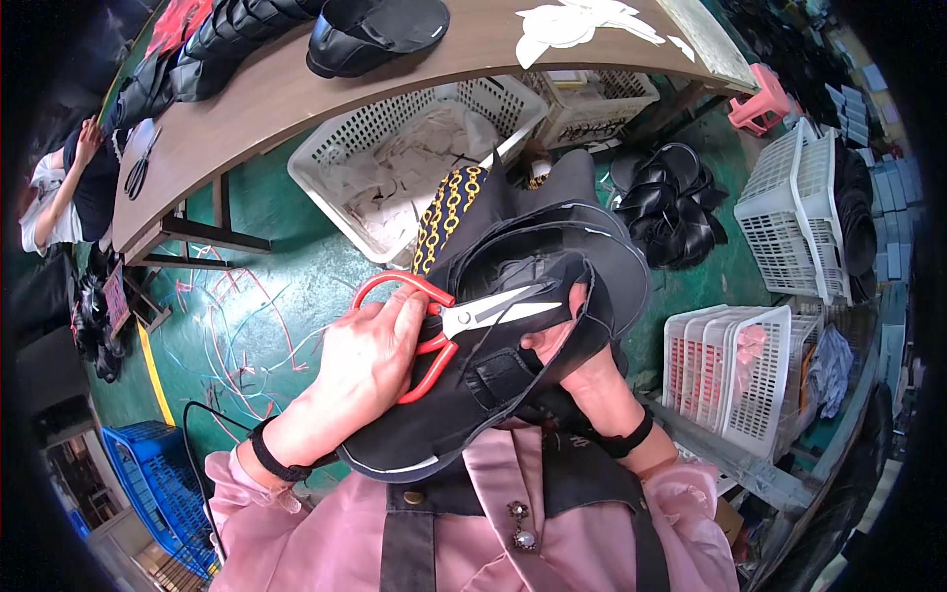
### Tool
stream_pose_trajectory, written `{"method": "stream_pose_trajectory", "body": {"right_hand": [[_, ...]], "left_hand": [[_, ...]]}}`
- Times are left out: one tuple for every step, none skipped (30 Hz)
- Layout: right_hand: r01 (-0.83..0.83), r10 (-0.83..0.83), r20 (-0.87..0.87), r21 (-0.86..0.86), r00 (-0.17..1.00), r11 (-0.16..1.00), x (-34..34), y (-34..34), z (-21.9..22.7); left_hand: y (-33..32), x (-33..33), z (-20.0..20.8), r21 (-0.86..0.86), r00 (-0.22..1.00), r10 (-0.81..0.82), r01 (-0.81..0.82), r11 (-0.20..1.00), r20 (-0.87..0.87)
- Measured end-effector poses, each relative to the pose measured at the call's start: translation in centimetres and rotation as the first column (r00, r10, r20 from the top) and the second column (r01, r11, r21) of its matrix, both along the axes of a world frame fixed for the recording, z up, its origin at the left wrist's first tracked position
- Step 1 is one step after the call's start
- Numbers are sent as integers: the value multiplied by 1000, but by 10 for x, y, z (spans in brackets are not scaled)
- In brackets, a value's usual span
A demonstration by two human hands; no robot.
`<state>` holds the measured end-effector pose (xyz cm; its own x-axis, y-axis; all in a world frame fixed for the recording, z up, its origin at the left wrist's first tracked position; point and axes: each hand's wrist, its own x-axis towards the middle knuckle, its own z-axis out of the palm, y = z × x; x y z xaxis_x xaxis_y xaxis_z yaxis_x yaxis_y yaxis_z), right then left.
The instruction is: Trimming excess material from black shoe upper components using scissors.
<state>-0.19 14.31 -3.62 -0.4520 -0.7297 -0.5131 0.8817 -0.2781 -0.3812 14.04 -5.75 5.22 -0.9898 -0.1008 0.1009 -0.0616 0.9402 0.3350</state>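
My left hand (363, 357) is closed round a pair of red-handled scissors (426, 288), its blades parted and pointing right over black shoe material. Fingers of my right hand (598, 387) grip a black shoe upper (426, 424) at its right side, by the blade tips; part of that hand is hidden by the material. This upper has a pale edge and a small black strap patch. Behind it in my lap lies another black shoe piece (629, 281) with a broad rounded rim. Whether the blades touch any thread I cannot tell.
A brown table (266, 104) ahead bears black shoe pieces (380, 35), white cut-outs (582, 25) and black scissors (141, 173). Below stands a white basket (330, 187) of scraps. More crates (725, 370) stand right, with black shoe pieces (671, 207) on the floor. Another person (64, 192) is far left.
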Motion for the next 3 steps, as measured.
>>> {"method": "stream_pose_trajectory", "body": {"right_hand": [[-19, 20, 6, -52, 1000, 998, -1, -1, -1], [-21, 22, 24, -58, 999, 998, -1, -1, 0], [-23, 25, 42, -63, 999, 998, 0, -2, 1]], "left_hand": [[0, -1, 1, 9, 1000, -15, 15, 1000, 5], [-1, -1, 0, 4, 1000, -20, 20, 1000, 10], [-2, 0, -2, -1, 1000, -24, 24, 1000, 15]]}}
